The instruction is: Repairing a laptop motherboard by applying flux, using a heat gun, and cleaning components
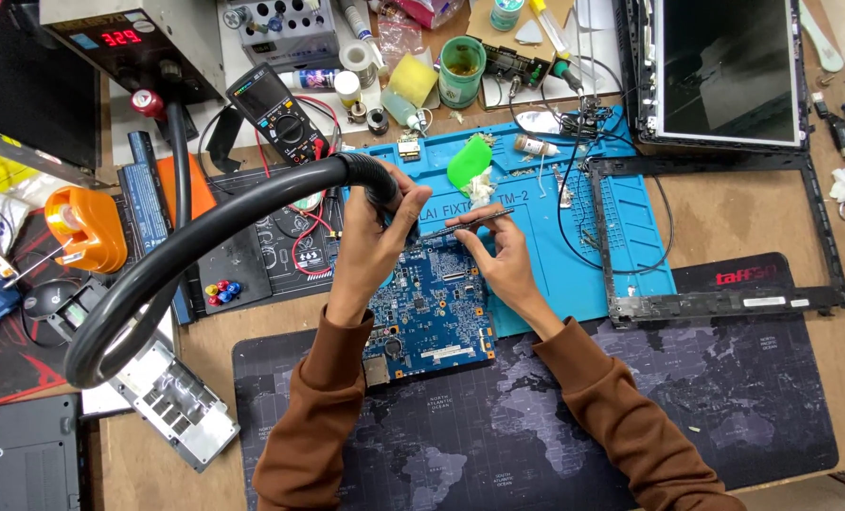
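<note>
The left hand [370,241] is covering the nozzle end of the black hose [186,237], so its tip is staying out of sight. The blue circuit board [432,317] is lying partly under both hands. At the worktop's far right corner, the laptop screen [725,71] is running off the top edge.

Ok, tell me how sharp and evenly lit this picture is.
Head view: even, bright light and soft shadows; the circuit board between the left hand and right hand is sharp; faint glare on the laptop screen; edges bow slightly.
</note>
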